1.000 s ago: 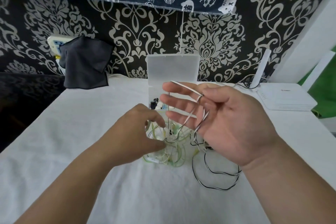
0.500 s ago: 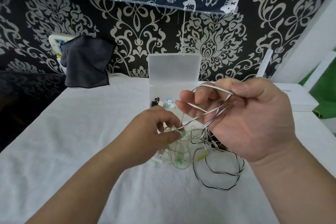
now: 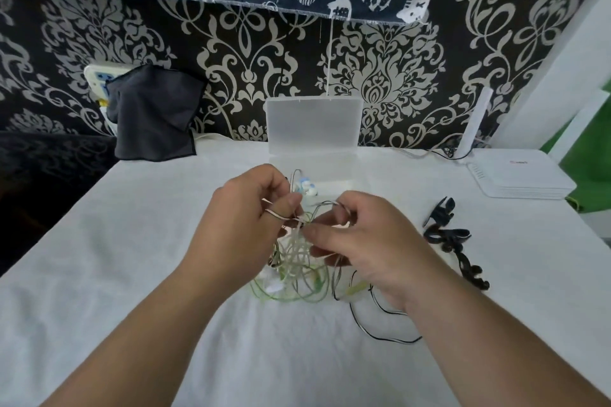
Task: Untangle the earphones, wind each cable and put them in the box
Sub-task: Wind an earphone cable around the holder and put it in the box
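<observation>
A tangle of earphone cables (image 3: 294, 261), green, white and black-and-white, lies on the white table between my hands. My left hand (image 3: 241, 228) has its fingers curled and pinches a black-and-white strand looped over its thumb. My right hand (image 3: 367, 241) pinches cable strands just right of it, above the pile. A black-and-white cable loop (image 3: 380, 324) trails on the table under my right wrist. Behind the hands stands the translucent plastic box (image 3: 334, 165) with its lid (image 3: 314, 124) upright; blue-and-white earbuds (image 3: 305, 187) show at its front.
Black cable ties or clips (image 3: 453, 241) lie to the right of the pile. A white router (image 3: 519, 178) sits at the back right. A dark cloth (image 3: 152, 116) hangs over a power strip at the back left. Patterned wall behind.
My right hand has dropped from a raised, spread pose to the pile and now pinches strands. My left hand has lifted and taken a loop of cable over its thumb. Both hands have come together.
</observation>
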The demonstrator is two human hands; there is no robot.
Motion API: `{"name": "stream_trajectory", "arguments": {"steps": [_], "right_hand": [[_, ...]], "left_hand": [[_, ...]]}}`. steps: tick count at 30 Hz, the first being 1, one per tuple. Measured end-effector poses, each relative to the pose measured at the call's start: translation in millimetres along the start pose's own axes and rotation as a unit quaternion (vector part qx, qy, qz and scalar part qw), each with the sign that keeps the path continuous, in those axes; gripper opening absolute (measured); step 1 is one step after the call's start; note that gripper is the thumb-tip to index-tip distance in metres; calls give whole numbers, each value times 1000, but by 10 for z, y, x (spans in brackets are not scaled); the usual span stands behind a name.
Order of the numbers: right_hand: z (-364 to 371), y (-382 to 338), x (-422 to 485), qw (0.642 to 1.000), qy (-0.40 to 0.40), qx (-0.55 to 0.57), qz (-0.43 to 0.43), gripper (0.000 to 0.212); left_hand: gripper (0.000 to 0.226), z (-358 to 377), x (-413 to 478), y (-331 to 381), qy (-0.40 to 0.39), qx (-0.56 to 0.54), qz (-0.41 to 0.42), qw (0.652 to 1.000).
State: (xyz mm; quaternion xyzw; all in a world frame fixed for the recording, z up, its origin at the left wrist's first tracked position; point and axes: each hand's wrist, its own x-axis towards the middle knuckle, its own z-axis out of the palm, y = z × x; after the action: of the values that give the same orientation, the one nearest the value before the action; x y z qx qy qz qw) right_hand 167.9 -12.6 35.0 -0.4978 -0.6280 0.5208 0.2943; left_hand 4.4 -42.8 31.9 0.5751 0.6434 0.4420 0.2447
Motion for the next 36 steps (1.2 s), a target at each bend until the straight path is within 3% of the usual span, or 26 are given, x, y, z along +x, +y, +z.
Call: {"name": "stream_trajectory", "arguments": {"steps": [3,8,12,15,19,21,24,30,36], "right_hand": [[102,2,4,998,33,-47,-24,47],[107,21,65,995,84,-51,-28,31],[81,53,89,996,80,-33,18,25],[83,47,78,998,46,11,43,9],[68,4,59,994,16,84,74,16],[53,-14,47,993,14,87,79,7],[40,-13,51,991,28,102,78,23],[42,-39,66,981,48,170,81,19],[50,-58,11,990,-5,133,42,38]], "left_hand": [[21,15,-6,31,-5,-39,-15,999],[20,22,-7,21,-18,-82,-29,996],[20,32,-19,9,-34,-56,-37,997],[21,35,-20,44,-29,-61,-37,997],[22,40,-22,66,-7,-89,-53,995],[19,37,-16,68,8,-94,-59,994],[17,20,5,60,34,-120,-74,990],[25,27,-18,60,7,-113,-37,993],[33,13,-30,60,40,-83,-51,994]]}}
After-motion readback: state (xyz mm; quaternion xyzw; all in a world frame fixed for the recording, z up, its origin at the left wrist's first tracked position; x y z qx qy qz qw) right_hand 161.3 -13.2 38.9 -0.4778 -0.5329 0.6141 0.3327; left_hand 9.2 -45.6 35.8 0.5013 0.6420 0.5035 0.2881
